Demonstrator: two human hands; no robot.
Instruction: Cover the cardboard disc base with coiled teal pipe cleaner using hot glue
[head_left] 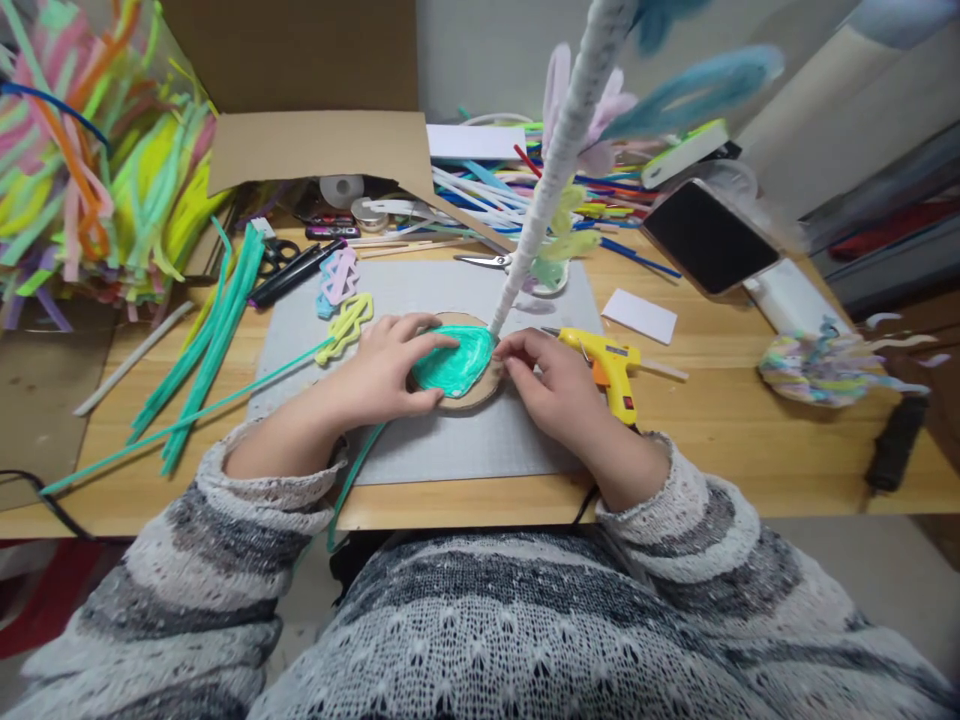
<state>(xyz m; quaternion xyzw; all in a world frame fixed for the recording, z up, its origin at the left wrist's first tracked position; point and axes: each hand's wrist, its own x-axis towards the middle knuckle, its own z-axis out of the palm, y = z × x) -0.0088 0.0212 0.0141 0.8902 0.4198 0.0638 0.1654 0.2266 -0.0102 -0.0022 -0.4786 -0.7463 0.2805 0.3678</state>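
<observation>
A round cardboard base (pixel 480 392) lies on a grey mat (pixel 465 450), its top largely covered by a coil of green pipe cleaner (pixel 459 362). My left hand (pixel 386 365) rests over the left side of it, fingers spread and touching the green coil. At the right rim my right hand (pixel 551 380) is closed in a pinch, close to the foot of a tall white-wrapped stem (pixel 551 170); what the fingertips hold is hidden. Pastel pipe-cleaner loops stick out from the stem. A long green pipe cleaner (pixel 187 420) runs to the left hand.
Right of the base lie a yellow glue gun (pixel 611 370), a white card (pixel 640 316) and a phone (pixel 711 237). Zigzag pieces (pixel 346 325), scissors (pixel 279 256), black markers (pixel 296 275) and green pipe cleaners (pixel 217 350) lie left. Behind are a cardboard box (pixel 322 145) and piled pipe cleaners (pixel 480 195).
</observation>
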